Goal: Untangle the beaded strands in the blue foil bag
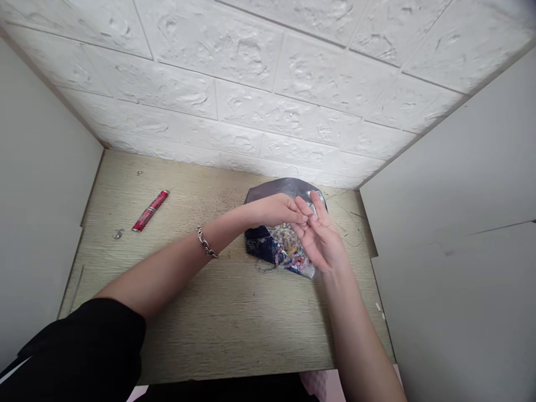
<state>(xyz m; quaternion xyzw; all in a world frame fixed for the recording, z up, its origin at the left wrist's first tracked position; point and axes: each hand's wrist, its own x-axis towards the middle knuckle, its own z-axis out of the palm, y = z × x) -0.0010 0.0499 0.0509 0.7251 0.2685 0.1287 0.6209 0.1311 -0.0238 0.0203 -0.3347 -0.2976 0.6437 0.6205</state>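
My left hand (pixel 281 209) reaches in from the left, its thumb and fingers pinched together. They meet the fingertips of my right hand (pixel 324 241), whose thumb and forefinger are also closed in a pinch, with the other fingers partly extended. Whatever is between the fingertips is too small to make out. Just below both hands lies an opened bag (pixel 260 241), silvery inside and dark blue outside. Many small mixed-colour beads (pixel 288 241) lie in it, partly hidden by my hands. A clear, beaded-looking strand (pixel 266 267) hangs at its front edge.
A slim red cylinder (pixel 151 211) lies on the wooden table (pixel 234 324) at the left, with small shiny bits (pixel 118 234) beside it. Fine thread (pixel 355 239) trails at the right. A white brick-pattern wall (pixel 247 100) and grey side panels (pixel 452 223) enclose the table.
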